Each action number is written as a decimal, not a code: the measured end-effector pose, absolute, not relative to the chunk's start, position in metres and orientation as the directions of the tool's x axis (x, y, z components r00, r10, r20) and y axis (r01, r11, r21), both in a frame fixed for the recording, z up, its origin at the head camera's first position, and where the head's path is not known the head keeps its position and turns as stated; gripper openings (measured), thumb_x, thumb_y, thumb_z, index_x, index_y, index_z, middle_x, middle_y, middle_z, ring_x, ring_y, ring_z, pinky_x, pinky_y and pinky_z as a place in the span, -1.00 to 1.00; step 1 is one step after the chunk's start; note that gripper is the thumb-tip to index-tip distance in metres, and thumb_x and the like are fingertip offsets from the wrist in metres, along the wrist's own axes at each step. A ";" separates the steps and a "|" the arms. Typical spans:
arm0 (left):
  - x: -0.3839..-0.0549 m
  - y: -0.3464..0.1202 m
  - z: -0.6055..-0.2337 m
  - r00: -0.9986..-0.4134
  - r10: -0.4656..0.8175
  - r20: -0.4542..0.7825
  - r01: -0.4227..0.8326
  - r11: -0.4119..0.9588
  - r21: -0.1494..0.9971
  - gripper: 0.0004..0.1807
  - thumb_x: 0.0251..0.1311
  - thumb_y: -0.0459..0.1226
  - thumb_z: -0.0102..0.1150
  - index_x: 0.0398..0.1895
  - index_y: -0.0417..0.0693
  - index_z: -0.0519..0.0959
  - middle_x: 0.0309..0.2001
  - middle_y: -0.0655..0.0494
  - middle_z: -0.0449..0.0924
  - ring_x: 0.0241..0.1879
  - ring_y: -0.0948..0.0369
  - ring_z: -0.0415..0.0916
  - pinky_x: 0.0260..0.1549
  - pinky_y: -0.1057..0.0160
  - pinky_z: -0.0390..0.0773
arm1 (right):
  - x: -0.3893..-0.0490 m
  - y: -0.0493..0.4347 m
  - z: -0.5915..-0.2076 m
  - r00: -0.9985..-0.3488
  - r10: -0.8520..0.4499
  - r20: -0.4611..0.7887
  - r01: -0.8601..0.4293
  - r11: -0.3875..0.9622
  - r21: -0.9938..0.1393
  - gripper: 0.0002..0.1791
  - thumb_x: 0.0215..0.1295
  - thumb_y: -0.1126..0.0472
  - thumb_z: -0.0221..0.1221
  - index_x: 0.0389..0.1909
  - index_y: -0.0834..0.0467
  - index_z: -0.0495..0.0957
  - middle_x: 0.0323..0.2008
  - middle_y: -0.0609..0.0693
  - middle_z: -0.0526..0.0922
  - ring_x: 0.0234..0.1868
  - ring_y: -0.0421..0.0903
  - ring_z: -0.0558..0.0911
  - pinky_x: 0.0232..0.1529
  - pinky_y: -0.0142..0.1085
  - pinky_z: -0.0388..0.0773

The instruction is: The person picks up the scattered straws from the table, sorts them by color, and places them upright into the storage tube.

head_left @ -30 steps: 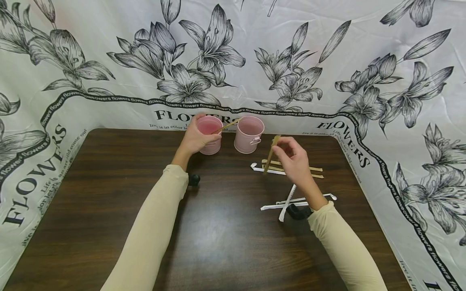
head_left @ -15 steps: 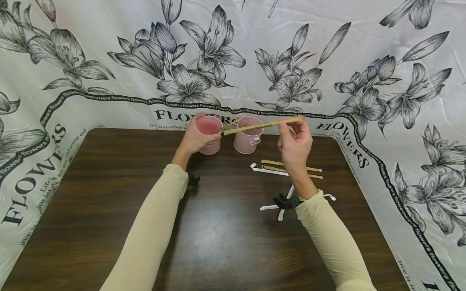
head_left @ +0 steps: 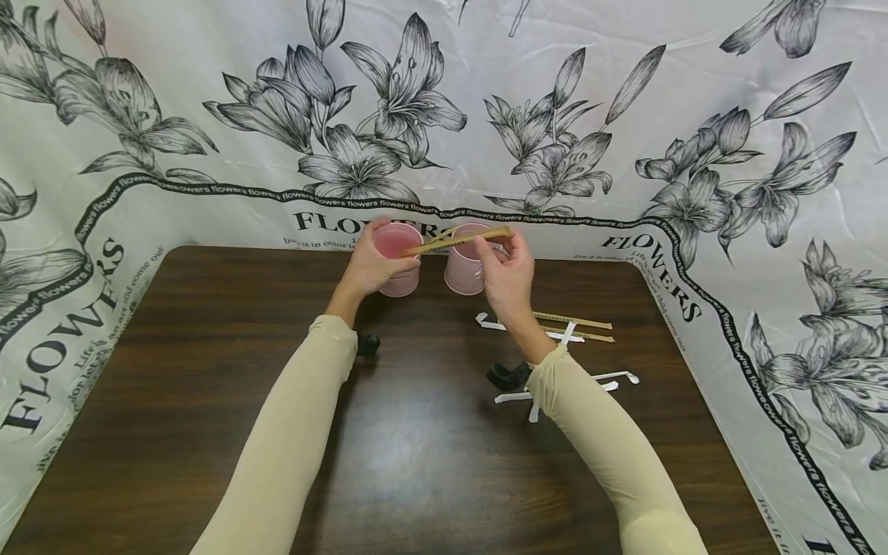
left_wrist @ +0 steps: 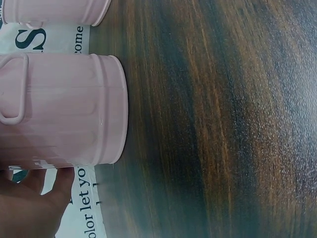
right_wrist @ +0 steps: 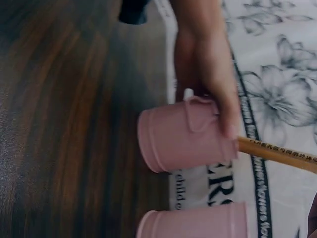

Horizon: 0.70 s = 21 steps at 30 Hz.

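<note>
Left hand (head_left: 371, 266): fingers are curling round a pink, round, ridged bucket (head_left: 398, 287), the thumb lying along its near side by the rim. This bucket is standing upright by the desk's far edge, left of its middle.

Right hand (head_left: 509, 281): thumb and fingers are pinching a slim tan straw with dark printed characters (head_left: 454, 242) near its right end. The straw is slanting leftward, its left end reaching the near right part of the gripped bucket's rim; contact cannot be told.

Second tan straw (head_left: 444, 233): is leaning out of the gripped bucket toward a matching pink bucket (head_left: 463, 274), which is standing just to the right, also by the far edge.

Two loose tan straws (head_left: 576, 321) and a white straw with a bent end (head_left: 491, 324): are lying toward the desk's far right corner.

Crossed white straws (head_left: 513, 397): are lying nearer the right edge.

Dark brown wood-grain desk (head_left: 402, 455): is carrying all these.

White cloth with black flower prints (head_left: 472, 177): is hanging behind the far edge.
</note>
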<state>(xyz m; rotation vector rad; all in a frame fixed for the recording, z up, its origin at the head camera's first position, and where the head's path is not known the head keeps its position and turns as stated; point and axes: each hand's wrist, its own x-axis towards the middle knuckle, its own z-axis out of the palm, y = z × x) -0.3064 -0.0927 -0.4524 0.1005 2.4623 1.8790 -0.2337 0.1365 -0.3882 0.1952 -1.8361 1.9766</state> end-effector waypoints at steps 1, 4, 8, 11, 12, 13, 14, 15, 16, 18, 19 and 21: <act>-0.306 -0.093 -0.453 -0.997 0.077 0.001 0.021 0.259 0.966 0.14 -0.09 -0.14 0.65 0.54 0.10 0.12 0.40 -0.13 0.32 0.33 -0.03 0.35 0.39 -0.07 0.36 | -0.235 0.133 -0.391 -0.902 0.200 0.383 -0.393 -0.010 -0.919 -0.80 0.36 0.38 0.26 -0.06 0.30 0.51 -0.27 -0.15 0.64 -0.56 -0.37 0.55 -0.63 -0.51 0.39; -0.306 -0.095 -0.453 -0.997 0.081 -0.001 0.020 0.250 0.968 0.15 -0.08 -0.15 0.65 0.55 0.09 0.11 0.39 -0.15 0.32 0.33 -0.03 0.35 0.39 -0.07 0.37 | -0.239 0.123 -0.397 -0.914 0.158 0.374 -0.371 0.050 -0.927 -0.69 0.37 0.36 0.26 0.05 0.41 0.48 -0.21 -0.01 0.67 -0.49 -0.39 0.59 -0.61 -0.51 0.41; -0.306 -0.095 -0.453 -0.997 0.082 0.005 0.025 0.240 0.970 0.15 -0.08 -0.16 0.65 0.55 0.07 0.10 0.38 -0.15 0.33 0.32 -0.03 0.37 0.38 -0.07 0.39 | -0.246 0.115 -0.403 -0.912 0.125 0.391 -0.380 0.107 -0.919 -0.66 0.37 0.36 0.26 0.08 0.43 0.48 -0.12 0.28 0.67 -0.46 -0.40 0.61 -0.58 -0.53 0.44; -0.304 -0.094 -0.452 -0.996 0.085 0.006 0.026 0.232 0.972 0.15 -0.08 -0.15 0.65 0.55 0.07 0.10 0.38 -0.14 0.33 0.31 -0.02 0.37 0.37 -0.07 0.40 | -0.249 0.113 -0.405 -0.909 0.119 0.399 -0.386 0.114 -0.915 -0.68 0.37 0.35 0.27 0.05 0.40 0.49 -0.11 0.33 0.66 -0.44 -0.38 0.62 -0.58 -0.54 0.44; -0.304 -0.094 -0.452 -0.996 0.086 0.006 0.026 0.227 0.974 0.15 -0.08 -0.16 0.65 0.55 0.07 0.10 0.37 -0.14 0.34 0.31 -0.02 0.37 0.37 -0.07 0.40 | -0.249 0.113 -0.406 -0.909 0.118 0.399 -0.387 0.114 -0.915 -0.68 0.37 0.33 0.28 0.05 0.38 0.49 -0.11 0.30 0.67 -0.44 -0.36 0.62 -0.58 -0.54 0.44; -0.304 -0.094 -0.452 -0.996 0.088 0.005 0.024 0.222 0.975 0.15 -0.08 -0.16 0.65 0.55 0.07 0.10 0.37 -0.14 0.34 0.31 -0.02 0.36 0.38 -0.07 0.40 | -0.250 0.114 -0.407 -0.910 0.115 0.398 -0.387 0.111 -0.916 -0.68 0.37 0.32 0.29 0.05 0.36 0.49 -0.11 0.27 0.67 -0.45 -0.32 0.61 -0.59 -0.53 0.44; -0.304 -0.094 -0.452 -0.996 0.089 0.003 0.022 0.217 0.976 0.15 -0.08 -0.16 0.65 0.55 0.08 0.10 0.37 -0.14 0.34 0.31 -0.02 0.36 0.38 -0.07 0.39 | -0.249 0.114 -0.407 -0.912 0.114 0.394 -0.382 0.112 -0.917 -0.67 0.36 0.30 0.29 0.06 0.34 0.49 -0.11 0.23 0.68 -0.47 -0.30 0.60 -0.59 -0.52 0.44; -0.304 -0.094 -0.452 -0.996 0.091 0.002 0.021 0.211 0.977 0.15 -0.08 -0.17 0.65 0.55 0.08 0.10 0.37 -0.14 0.33 0.32 -0.02 0.36 0.38 -0.08 0.39 | -0.249 0.115 -0.407 -0.915 0.111 0.389 -0.377 0.115 -0.919 -0.66 0.36 0.29 0.30 0.07 0.32 0.49 -0.10 0.20 0.68 -0.49 -0.27 0.59 -0.60 -0.51 0.45; -0.304 -0.094 -0.452 -0.996 0.091 0.004 0.023 0.209 0.978 0.15 -0.08 -0.17 0.65 0.55 0.08 0.10 0.37 -0.14 0.34 0.31 -0.02 0.36 0.38 -0.07 0.39 | -0.248 0.117 -0.407 -0.917 0.109 0.384 -0.372 0.116 -0.921 -0.64 0.35 0.27 0.32 0.08 0.30 0.49 -0.09 0.17 0.68 -0.50 -0.24 0.58 -0.60 -0.50 0.45; -0.305 -0.094 -0.453 -0.996 0.090 0.007 0.026 0.210 0.977 0.15 -0.09 -0.17 0.65 0.55 0.07 0.11 0.37 -0.14 0.34 0.31 -0.02 0.36 0.38 -0.07 0.39 | -0.247 0.120 -0.408 -0.922 0.103 0.373 -0.361 0.119 -0.925 -0.60 0.33 0.24 0.34 0.10 0.28 0.48 -0.07 0.13 0.68 -0.52 -0.24 0.55 -0.61 -0.48 0.46; -0.305 -0.094 -0.453 -0.996 0.090 0.010 0.029 0.213 0.977 0.15 -0.09 -0.16 0.65 0.55 0.07 0.11 0.37 -0.14 0.34 0.31 -0.02 0.36 0.39 -0.06 0.38 | -0.246 0.123 -0.408 -0.925 0.102 0.367 -0.354 0.123 -0.927 -0.59 0.33 0.23 0.35 0.11 0.27 0.47 -0.06 0.13 0.67 -0.54 -0.25 0.53 -0.61 -0.48 0.47; -0.306 -0.093 -0.453 -0.996 0.089 0.018 0.037 0.221 0.975 0.15 -0.10 -0.16 0.66 0.54 0.05 0.12 0.36 -0.13 0.35 0.31 -0.01 0.37 0.39 -0.05 0.38 | -0.243 0.128 -0.409 -0.929 0.105 0.354 -0.338 0.144 -0.930 -0.58 0.32 0.21 0.35 0.10 0.26 0.47 -0.05 0.13 0.68 -0.57 -0.31 0.50 -0.61 -0.50 0.46</act>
